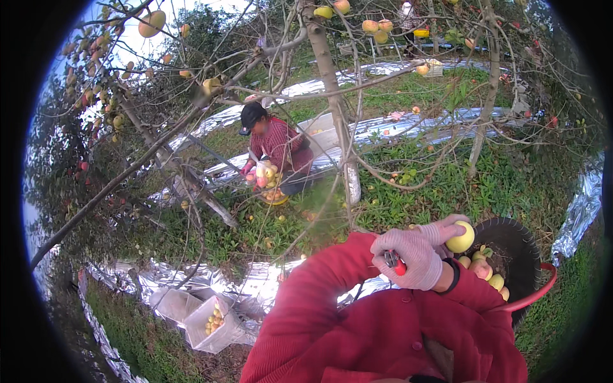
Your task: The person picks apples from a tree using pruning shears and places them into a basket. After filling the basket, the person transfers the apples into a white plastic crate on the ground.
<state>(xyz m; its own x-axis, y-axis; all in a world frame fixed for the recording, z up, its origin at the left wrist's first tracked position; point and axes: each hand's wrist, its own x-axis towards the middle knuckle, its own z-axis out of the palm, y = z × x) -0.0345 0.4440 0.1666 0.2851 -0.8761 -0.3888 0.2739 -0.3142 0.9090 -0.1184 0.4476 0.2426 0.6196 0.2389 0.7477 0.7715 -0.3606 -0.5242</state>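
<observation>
My left hand (pixel 439 230), in a pale knit glove, reaches across behind my right hand and holds a yellow-green apple (pixel 460 237). The apple is over the near-left part of a black bucket (pixel 519 249), which has a red handle (pixel 531 293). Several yellow and blushed apples (pixel 480 269) lie inside, one with leaves by it. In my right hand (pixel 414 258), also gloved, are red-handled pruning shears (pixel 395 262); their blades are mostly hidden. A black band circles my right wrist.
Apple branches (pixel 163 139) and a trunk (pixel 330 86) cross the view ahead. A person (pixel 282 143) crouches by a yellow basket of apples (pixel 273 194); another person (pixel 408 24) stands farther back. White crates (pixel 213 330) and reflective foil (pixel 258 282) lie low at left.
</observation>
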